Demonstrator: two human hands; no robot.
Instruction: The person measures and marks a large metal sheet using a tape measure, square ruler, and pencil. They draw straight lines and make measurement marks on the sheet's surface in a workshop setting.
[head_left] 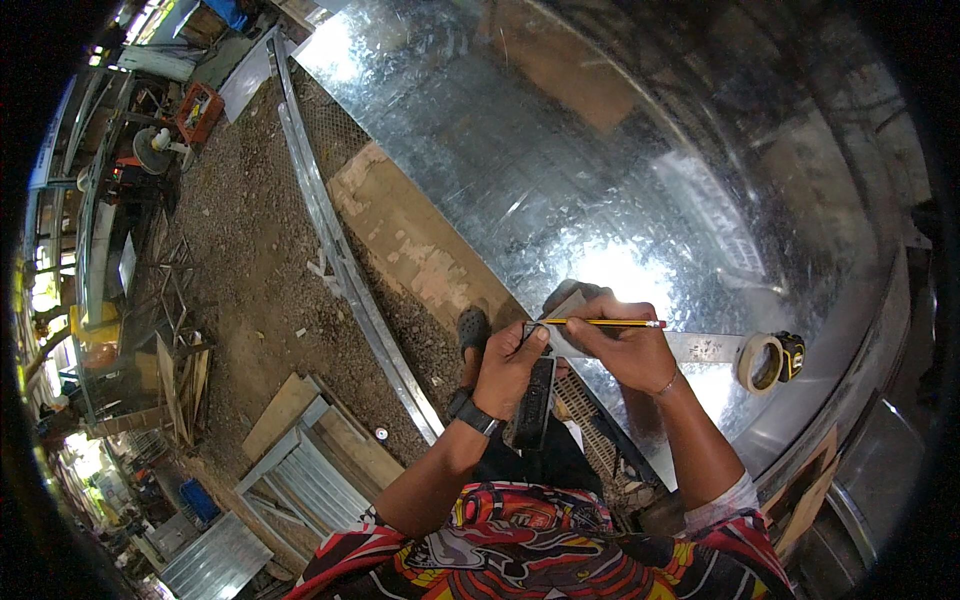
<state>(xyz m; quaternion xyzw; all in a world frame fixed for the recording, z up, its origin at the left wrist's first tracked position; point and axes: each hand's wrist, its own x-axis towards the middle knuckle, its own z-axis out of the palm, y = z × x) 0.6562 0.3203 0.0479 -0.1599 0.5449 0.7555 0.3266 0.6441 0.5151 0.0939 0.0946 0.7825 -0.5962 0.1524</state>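
As the head view looked down, the step in hand seemed to be marking at the edge of a shiny metal sheet (470, 140), and the next move probably called for a steady left hand and a light, controlled pencil stroke. The right hand (632, 345) was closed around a yellow pencil (612, 322), its point turned toward the left thumb beside the sheet's edge; whether it touched the metal could not be told. The left hand (503, 372) was bent inward with the thumb pressing down, but what it gripped was too hidden to tell. A ruler (705, 347) lay on the sheet, running out from under the right hand toward a roll of tape (745, 367) and a tape measure (791, 352) just beside it.
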